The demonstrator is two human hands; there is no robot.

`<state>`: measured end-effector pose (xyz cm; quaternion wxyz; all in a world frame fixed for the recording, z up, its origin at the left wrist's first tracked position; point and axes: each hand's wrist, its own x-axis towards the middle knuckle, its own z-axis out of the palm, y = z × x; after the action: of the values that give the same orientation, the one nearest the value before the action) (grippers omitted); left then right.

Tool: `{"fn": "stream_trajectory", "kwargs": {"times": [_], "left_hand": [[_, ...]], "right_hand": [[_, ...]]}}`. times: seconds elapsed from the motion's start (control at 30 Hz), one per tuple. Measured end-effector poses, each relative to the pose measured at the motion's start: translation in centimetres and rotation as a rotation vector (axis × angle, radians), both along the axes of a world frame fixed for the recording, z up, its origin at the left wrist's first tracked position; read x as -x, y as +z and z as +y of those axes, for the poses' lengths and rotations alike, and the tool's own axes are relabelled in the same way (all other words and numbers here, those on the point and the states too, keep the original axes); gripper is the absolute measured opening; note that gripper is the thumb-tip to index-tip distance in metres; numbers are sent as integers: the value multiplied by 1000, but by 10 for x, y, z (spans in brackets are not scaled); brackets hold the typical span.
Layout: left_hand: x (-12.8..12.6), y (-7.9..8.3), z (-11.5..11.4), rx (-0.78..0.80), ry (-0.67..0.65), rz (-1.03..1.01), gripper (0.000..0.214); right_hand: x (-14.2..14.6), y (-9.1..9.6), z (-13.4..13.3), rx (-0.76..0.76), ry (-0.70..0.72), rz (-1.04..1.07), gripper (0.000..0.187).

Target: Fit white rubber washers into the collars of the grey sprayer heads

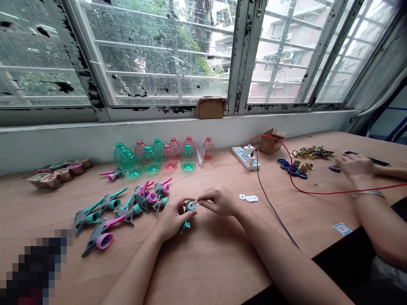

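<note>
My left hand (174, 218) is closed around a spray trigger head (190, 206) with a teal collar, its open end turned up. A teal part of it shows below my fingers. My right hand (219, 201) pinches slim metal tweezers (195, 203), whose tip is at the collar's opening. Whether the tip grips anything is too small to tell. Left of my left hand lie several grey spray trigger heads (95, 237) with pink or teal collars and levers. To the right of my right hand, several white washers (249, 198) lie flat on the wooden table (216, 262).
Green and pink clear bottles (188, 160) stand along the wall. Coloured containers (57, 176) sit at the left. A power strip (246, 159) with a red cable (292, 169), a cardboard box (271, 142) and brass-and-blue parts (294, 168) lie rightward, near another person's hand (358, 169).
</note>
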<state>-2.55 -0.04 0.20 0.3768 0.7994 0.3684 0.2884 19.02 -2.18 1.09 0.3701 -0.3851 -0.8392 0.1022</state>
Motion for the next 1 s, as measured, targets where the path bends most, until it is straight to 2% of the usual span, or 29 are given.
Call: {"fn": "stream_trajectory", "kwargs": {"times": [0.1,0.2,0.37,0.57,0.7,0.77,0.83,0.9,0.97,1.0], "left_hand": [[-1,-1,-1,6,34,-32,42],[-2,0,-2,27,61,-63,53],[-5,2,-5,52,54,-88,67],[-6,2,-5,39,69,-103,65],[-5,1,-4,-19,80,-58,50],[-4,1,-4,-79,110,-12,39],[-3,2,-3,-131,148,30,38],[-2,3,-2,-163,172,35,41],[-2,5,-2,-195,169,9,41],[-2,6,-2,-216,161,-3,40]], "right_hand": [[-1,3,0,11,-55,-1,16],[1,0,1,42,-93,34,18],[12,-6,1,65,-13,61,22],[18,-9,0,69,-7,128,10],[6,6,1,131,-26,222,14],[-12,19,3,226,-103,291,18],[-37,32,5,316,-238,254,20],[-65,38,5,420,-397,74,23],[-91,38,4,558,-553,-181,22],[-101,36,2,601,-595,-245,19]]}}
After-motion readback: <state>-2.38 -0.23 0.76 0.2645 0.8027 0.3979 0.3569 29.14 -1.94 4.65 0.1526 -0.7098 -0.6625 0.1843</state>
